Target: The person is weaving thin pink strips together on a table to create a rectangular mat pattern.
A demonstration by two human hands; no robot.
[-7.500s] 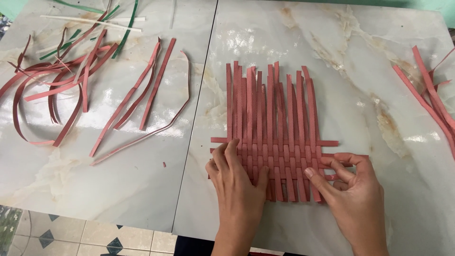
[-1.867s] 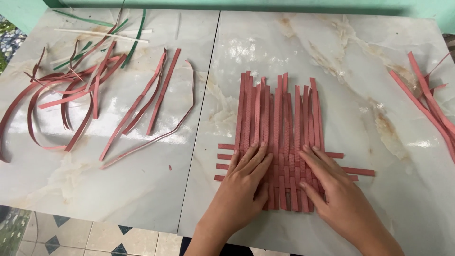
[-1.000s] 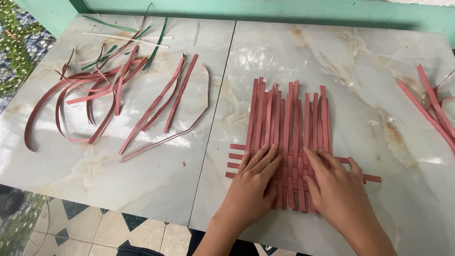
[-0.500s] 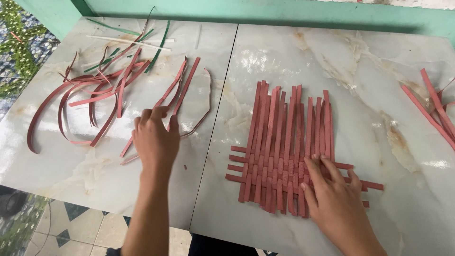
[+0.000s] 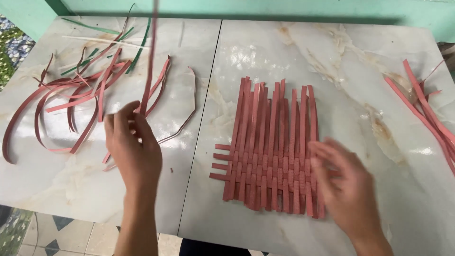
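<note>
We had our left hand (image 5: 132, 147) over the left marble slab (image 5: 61, 185), fingers curled shut on one red strip (image 5: 150, 61) that rose from the fist up & away toward the top of the frame, blurred along its length. Just beyond that hand lay the loose pile of red strips (image 5: 71, 102), w/ a few green strips (image 5: 137, 45) and a pale one mixed in at the far side; two or three more red ones lay just right of the lifted strip, near the seam betw. the slabs. On the right marble slab (image 5: 332, 57) sat the woven red mat (image 5: 272, 161): long strips running away from us, short crosswise strips woven through its near part, their ends sticking out on the left side. Our right hand (image 5: 343, 185) was at the mat's near right corner, over its edge, fingers spread open & loosely bent, gripping nothing; it was motion-blurred, so we couldn't tell if the fingertips touched the mat. A second bundle of red strips (image 5: 426, 114) lay at the far right edge of that slab, well apart from the mat. Tiled floor (image 5: 85, 237) showed below the table edge.
</note>
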